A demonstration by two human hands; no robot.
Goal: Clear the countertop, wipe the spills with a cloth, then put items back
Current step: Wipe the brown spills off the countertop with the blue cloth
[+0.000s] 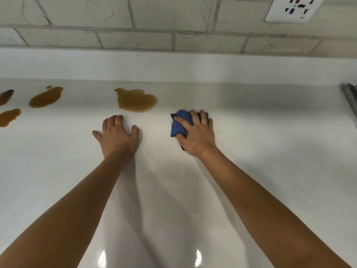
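My right hand (197, 132) presses a bunched blue cloth (180, 122) flat on the glossy white countertop (270, 151). A large brown spill (136, 100) lies just left of the cloth and behind my left hand (117, 136). That hand rests palm down on the counter with fingers spread and holds nothing. Further left are a second brown spill (46, 97), a third (8, 117) at the frame's edge, and a darker patch (5, 96) beside it.
A low white upstand (173, 64) runs along the back, below a wall of pale brick tiles (135, 37). A white wall socket (293, 8) sits at the top right. A grey metal tube (350, 97) pokes in at the right edge.
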